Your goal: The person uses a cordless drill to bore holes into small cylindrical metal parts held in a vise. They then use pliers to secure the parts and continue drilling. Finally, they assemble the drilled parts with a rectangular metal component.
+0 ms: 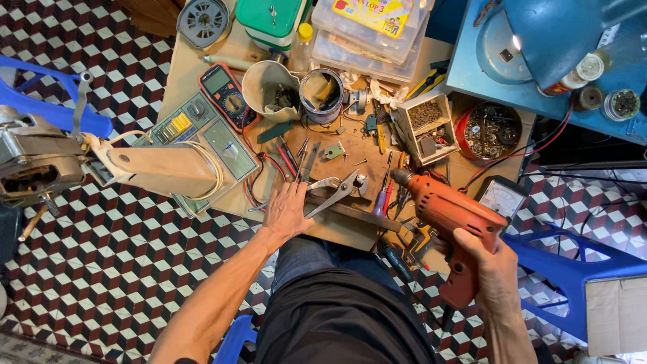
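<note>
Orange drill [450,222] gripped in right hand [492,269]; left hand [286,212] flat, fingers spread, beside pliers [335,192]

Two bare hands are at work over the bench: the left hand [286,210] lies flat on the wood, the right hand [490,264] grips one orange power drill [450,222]. I count one pair of grey pliers [335,191] just beside the left fingers. There are two meters: one digital multimeter [226,96] with an orange rim and one analogue meter [501,196] with a white dial. Two open cups stand side by side, a cream cup [268,87] and a metal tin [321,96]. One red round tin of metal parts [488,131] sits next to one small white box of screws [427,127]. One green case [273,19] and one stack of clear plastic organisers [369,37] stand at the far edge.
</note>
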